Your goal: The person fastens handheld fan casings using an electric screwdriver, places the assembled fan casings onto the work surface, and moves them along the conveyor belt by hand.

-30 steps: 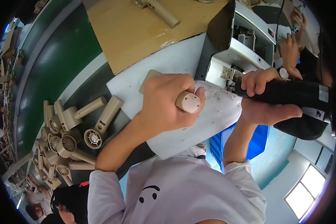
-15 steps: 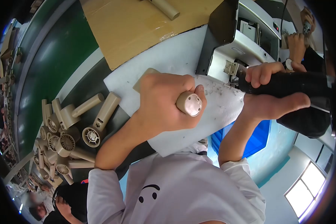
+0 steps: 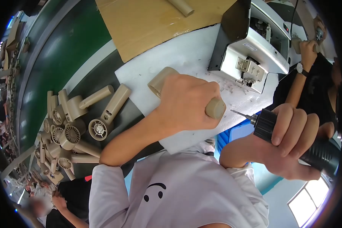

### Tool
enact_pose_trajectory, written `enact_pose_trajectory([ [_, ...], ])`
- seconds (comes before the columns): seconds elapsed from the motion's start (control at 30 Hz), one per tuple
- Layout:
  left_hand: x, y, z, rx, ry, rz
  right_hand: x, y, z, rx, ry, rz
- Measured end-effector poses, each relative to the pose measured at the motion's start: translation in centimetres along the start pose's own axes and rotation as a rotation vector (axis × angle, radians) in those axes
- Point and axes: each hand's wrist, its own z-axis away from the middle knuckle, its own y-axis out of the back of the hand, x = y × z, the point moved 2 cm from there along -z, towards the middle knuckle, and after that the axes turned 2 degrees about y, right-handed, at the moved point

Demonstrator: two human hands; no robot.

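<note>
My left hand (image 3: pixel 190 100) is closed around the handle of a beige handheld fan (image 3: pixel 155 83). The handle's round end faces right, out of my fist, and the wide head shows behind my knuckles. My right hand (image 3: pixel 292 144) grips a black electric screwdriver (image 3: pixel 265 123). Its thin bit points left, a short gap away from the handle's end. I cannot make out a screw on the bit. Above it stands a silver and black screw feeder (image 3: pixel 237 51), apart from both hands.
Several beige fans (image 3: pixel 70 136) lie piled at the left, beside a green conveyor belt (image 3: pixel 70 57). Brown cardboard (image 3: pixel 148 30) and a white mat (image 3: pixel 140 78) cover the work surface. A blue bin (image 3: pixel 241 131) sits below. Other people work at the upper right and lower left.
The screwdriver has come away from the screw feeder, down toward the fan handle. My left hand has moved slightly right and turned the handle's end toward the bit.
</note>
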Motion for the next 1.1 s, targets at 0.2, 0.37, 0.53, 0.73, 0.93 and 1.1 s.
enact_pose_trajectory([
  [0.2,-0.3,-0.4,0.5,-0.021,-0.006,0.013,0.8,-0.8,0.6,0.023,0.034,0.000],
  [0.37,-0.5,-0.4,0.7,-0.075,0.018,0.019,1.3,-0.8,0.7,0.017,-0.013,0.017],
  [0.53,-0.4,-0.5,0.7,-0.089,0.024,0.013,1.5,-0.5,1.0,-0.022,0.013,0.024],
  [0.73,0.0,-0.3,0.5,-0.103,0.073,0.020,2.4,-0.2,1.1,-0.087,0.047,-0.049],
  [0.93,0.0,0.1,-0.1,-0.138,0.075,-0.007,1.8,-0.2,0.8,0.022,-0.011,-0.010],
  [1.1,-0.5,1.6,-1.0,-0.003,0.139,0.151,1.4,6.1,-0.6,0.000,0.102,0.273],
])
